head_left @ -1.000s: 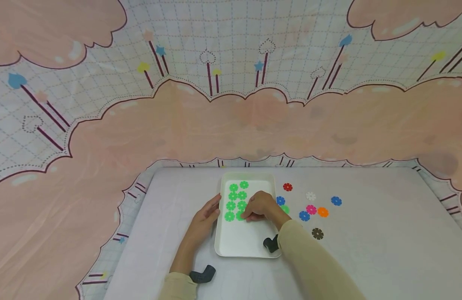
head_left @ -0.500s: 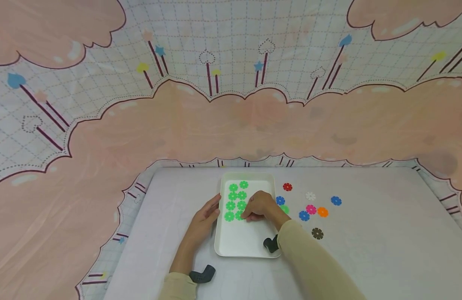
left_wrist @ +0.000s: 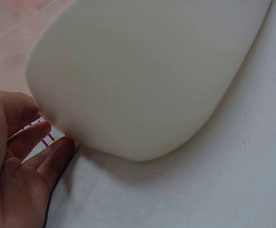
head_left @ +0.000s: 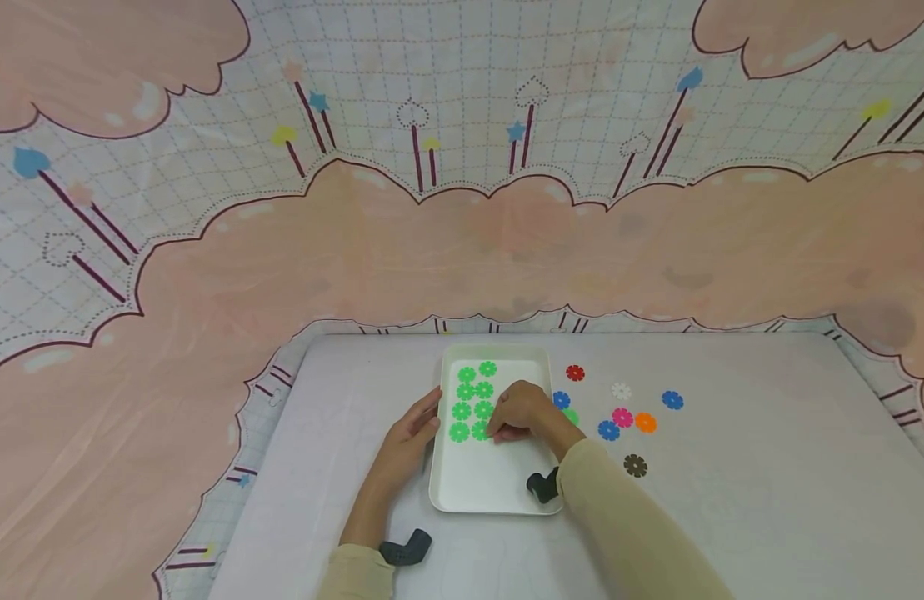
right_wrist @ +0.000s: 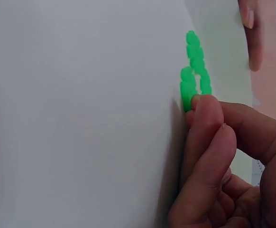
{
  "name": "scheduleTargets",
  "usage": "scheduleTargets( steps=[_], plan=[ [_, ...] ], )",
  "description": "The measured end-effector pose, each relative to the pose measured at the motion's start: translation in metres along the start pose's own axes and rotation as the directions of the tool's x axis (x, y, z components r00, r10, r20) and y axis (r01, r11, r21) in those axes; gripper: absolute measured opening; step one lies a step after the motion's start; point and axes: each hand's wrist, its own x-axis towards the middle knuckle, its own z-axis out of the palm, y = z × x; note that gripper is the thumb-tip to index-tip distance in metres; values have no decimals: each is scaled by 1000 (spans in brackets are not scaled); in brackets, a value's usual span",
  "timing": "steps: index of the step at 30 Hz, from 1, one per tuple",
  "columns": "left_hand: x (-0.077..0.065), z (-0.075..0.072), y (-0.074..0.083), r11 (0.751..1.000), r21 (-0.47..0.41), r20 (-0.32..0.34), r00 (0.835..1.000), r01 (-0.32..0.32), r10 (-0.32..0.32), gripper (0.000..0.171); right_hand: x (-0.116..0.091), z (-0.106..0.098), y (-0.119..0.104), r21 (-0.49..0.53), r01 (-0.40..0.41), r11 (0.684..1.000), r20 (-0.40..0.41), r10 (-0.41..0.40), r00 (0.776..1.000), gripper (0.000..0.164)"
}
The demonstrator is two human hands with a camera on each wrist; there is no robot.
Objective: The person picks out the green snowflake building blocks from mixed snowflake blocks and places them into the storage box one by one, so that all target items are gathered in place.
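Observation:
A white tray (head_left: 499, 483) lies on the table with two columns of green snowflake discs (head_left: 462, 410) along its left side. My right hand (head_left: 523, 410) reaches over the tray from the right, its fingers curled and thumb and fingertips pinching the edge of the nearest right-column green disc (head_left: 480, 430). In the right wrist view, the green discs (right_wrist: 195, 57) run in a line away from the fingertips, which partly cover the closest one. At the tray's left wall, my left hand (head_left: 411, 433) touches the rim with loosely extended fingers (left_wrist: 59, 154).
Right of the tray lie loose discs: a red disc (head_left: 575, 372), a white disc (head_left: 621, 391), a pink disc (head_left: 622, 417), an orange disc (head_left: 645, 422), a brown disc (head_left: 636, 465) and several blue ones. One green disc (head_left: 571, 416) is partly behind the right wrist.
My right hand's fingertips have shifted very slightly to the right, showing a little more of the nearest green disc. My left hand stays at the tray's rim.

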Motion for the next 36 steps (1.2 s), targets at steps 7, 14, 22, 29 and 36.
scheduleTargets(
  steps=[7,14,22,29,36],
  plan=[
    [0,3,1,1000,-7,4,1000,8,-8,50,-8,-9,2,-8,65,998,13,-65,998,15],
    [-1,5,5,1000,-12,13,1000,11,-11,50,-19,-31,4,81,195,977,77,-201,977,16],
    [0,3,2,1000,4,4,1000,5,-5,50,-26,-54,10,100,243,965,72,-251,965,17],
    [0,2,3,1000,26,-4,1000,7,-7,50,-26,-72,22,89,229,969,10,-230,973,21],
    [1,1,1,1000,13,-3,1000,9,-9,50,-26,-85,32,39,167,985,-82,-164,983,26]
  ],
)
